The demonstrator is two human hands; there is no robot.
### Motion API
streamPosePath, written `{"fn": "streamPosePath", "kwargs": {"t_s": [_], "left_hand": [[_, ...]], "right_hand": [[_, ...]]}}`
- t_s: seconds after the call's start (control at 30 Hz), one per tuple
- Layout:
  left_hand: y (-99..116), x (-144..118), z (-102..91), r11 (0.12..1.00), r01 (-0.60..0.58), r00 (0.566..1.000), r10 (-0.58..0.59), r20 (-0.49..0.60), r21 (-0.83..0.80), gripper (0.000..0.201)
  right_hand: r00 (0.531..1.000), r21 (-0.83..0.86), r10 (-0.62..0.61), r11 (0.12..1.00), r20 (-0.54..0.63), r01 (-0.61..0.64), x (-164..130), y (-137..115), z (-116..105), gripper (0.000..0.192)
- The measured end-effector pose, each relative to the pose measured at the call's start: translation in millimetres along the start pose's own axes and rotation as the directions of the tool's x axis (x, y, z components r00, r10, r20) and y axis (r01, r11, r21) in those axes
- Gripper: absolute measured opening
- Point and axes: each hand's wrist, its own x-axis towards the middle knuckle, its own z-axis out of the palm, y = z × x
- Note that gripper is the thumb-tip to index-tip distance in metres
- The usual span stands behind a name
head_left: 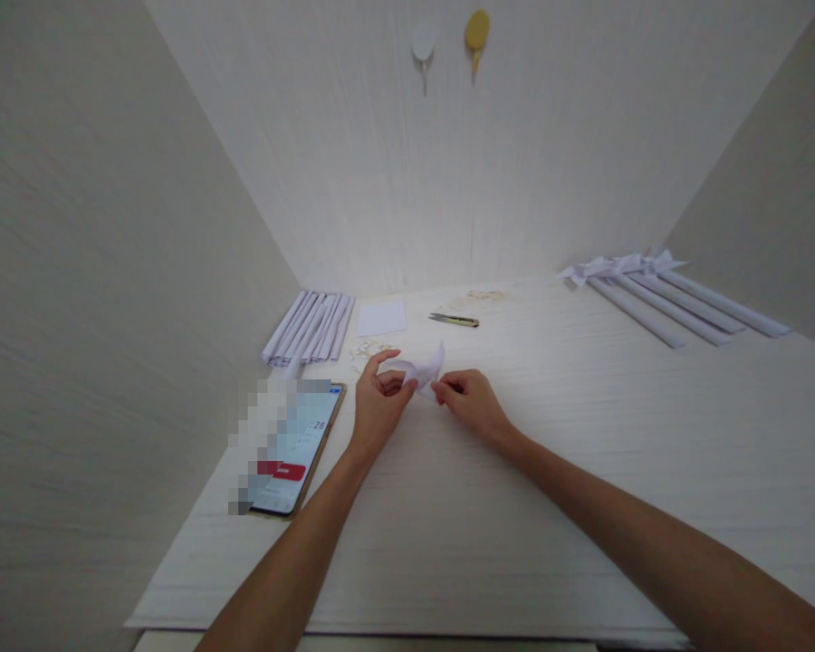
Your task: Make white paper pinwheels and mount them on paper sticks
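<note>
At the far left of the white table (584, 507), a phone (299, 448) lay face up near the table edge with its screen lit, just left of the left wrist. Behind it, against the wall, a bundle of rolled white paper tubes (309, 328) lay side by side. A few pale rubber bands (370, 349) sat between that bundle and the hands, and a flat square of white paper (381, 318) lay just beyond them.

The left hand (378, 403) was closed on a small curled piece of white paper (421, 369), thumb and fingers pinching its left end. The paper stretched across the gap between the hands, raised slightly off the table, with its upper edge curling above the fingertips. The right hand (472, 403) pinched the paper's right lower end between thumb and forefinger.

Beyond the hands lay a utility knife (454, 320), well apart from them. At the far right, several long paper rolls with tied white bows (658, 294) rested in a row near the right wall.
</note>
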Motion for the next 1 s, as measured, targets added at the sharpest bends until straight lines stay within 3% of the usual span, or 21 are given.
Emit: {"fn": "streamPosePath", "kwargs": {"t_s": [1.0], "left_hand": [[0.0, 1.7, -1.7, 0.995, 0.047, 0.999, -0.045, 0.021, -0.087, 0.048]], "right_hand": [[1.000, 0.139, 0.024, 0.990, 0.011, -0.025, 0.4, 1.4, -2.7, 0.026]]}}
